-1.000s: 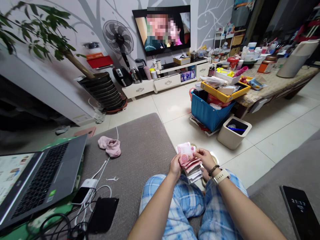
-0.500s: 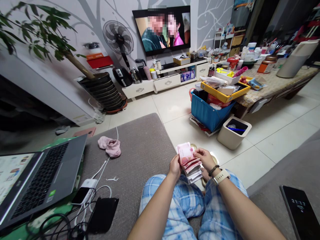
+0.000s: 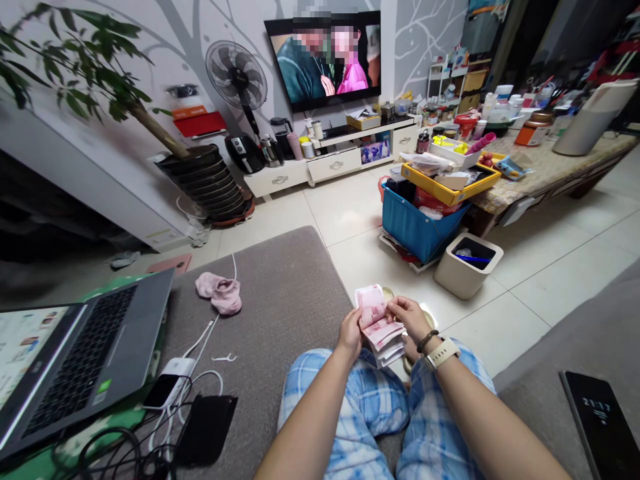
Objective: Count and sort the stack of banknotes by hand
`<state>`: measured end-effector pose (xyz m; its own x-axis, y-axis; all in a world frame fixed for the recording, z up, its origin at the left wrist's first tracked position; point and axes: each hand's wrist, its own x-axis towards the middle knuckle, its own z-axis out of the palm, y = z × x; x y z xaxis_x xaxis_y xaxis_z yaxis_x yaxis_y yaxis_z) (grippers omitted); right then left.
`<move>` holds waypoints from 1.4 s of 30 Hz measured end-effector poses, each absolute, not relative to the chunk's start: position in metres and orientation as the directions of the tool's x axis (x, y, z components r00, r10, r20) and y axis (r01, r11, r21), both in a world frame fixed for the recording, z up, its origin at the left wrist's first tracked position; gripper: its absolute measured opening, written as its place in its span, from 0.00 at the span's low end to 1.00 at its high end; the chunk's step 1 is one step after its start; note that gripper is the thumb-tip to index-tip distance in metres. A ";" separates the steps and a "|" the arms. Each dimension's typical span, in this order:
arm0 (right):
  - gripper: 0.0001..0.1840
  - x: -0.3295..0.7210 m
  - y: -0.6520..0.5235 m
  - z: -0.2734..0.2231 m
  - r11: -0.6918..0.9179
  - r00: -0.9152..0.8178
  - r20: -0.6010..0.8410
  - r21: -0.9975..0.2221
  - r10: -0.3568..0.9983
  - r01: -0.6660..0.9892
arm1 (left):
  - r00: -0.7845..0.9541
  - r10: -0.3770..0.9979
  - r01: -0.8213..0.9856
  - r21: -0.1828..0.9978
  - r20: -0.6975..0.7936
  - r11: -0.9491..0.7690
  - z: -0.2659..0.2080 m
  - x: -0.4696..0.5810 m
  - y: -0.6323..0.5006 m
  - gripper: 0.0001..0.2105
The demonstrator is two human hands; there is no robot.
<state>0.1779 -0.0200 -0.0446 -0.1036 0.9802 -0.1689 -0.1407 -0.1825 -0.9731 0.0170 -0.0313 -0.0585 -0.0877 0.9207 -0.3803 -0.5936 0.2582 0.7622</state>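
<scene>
A folded bundle of pink and white banknotes (image 3: 384,333) is held above my lap, its lower ends fanned in layers. My left hand (image 3: 351,335) is closed on the bundle's left side, the thumb lying across the notes. At the upper right, my right hand (image 3: 411,319) pinches the edge of a pink note between thumb and fingers. A dark bead bracelet (image 3: 428,341) and a pale watch (image 3: 443,352) sit on the right wrist. Under the notes are my legs in blue checked trousers (image 3: 345,393).
On the grey couch (image 3: 280,287) at left lie a laptop (image 3: 85,347), pink socks (image 3: 220,293), cables and a black pouch (image 3: 206,430). A phone (image 3: 600,420) rests at right. Ahead stand a beige bin (image 3: 463,283), a blue basket (image 3: 420,223) and a cluttered table (image 3: 535,167).
The upper notes have been turned, so a different pink face shows and the fanned lower part looks pinker. Both hands stay almost in place. The television picture has changed.
</scene>
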 end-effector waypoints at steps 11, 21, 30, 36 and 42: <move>0.21 0.180 -0.017 -0.050 -0.160 0.011 -0.162 -0.984 0.987 -0.076 | -0.025 0.926 -0.576 0.763 -0.378 0.295 -0.059 0.017 -0.032 0.20; 0.22 0.178 -0.017 -0.048 -0.173 -0.062 -0.167 -0.981 0.984 -0.092 | -0.043 0.932 -0.597 0.757 -0.360 0.265 -0.061 0.016 -0.031 0.17; 0.22 0.177 -0.018 -0.049 -0.190 -0.076 -0.181 -0.973 0.980 -0.130 | -0.094 0.923 -0.636 0.736 -0.374 0.234 -0.072 0.018 -0.025 0.14; 0.21 0.177 -0.018 -0.049 -0.196 -0.072 -0.187 -0.970 0.980 -0.142 | -0.086 0.926 -0.638 0.734 -0.368 0.233 -0.074 0.018 -0.025 0.16; 0.19 0.177 -0.017 -0.050 -0.193 -0.053 -0.187 -0.970 0.981 -0.146 | -0.093 0.928 -0.632 0.742 -0.360 0.224 -0.074 0.018 -0.024 0.15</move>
<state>0.1770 -0.0167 -0.0504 -0.0528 0.9810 -0.1868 -0.1461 -0.1927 -0.9703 0.0181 -0.0241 -0.0745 -0.0933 0.9282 -0.3603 -0.6321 0.2244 0.7417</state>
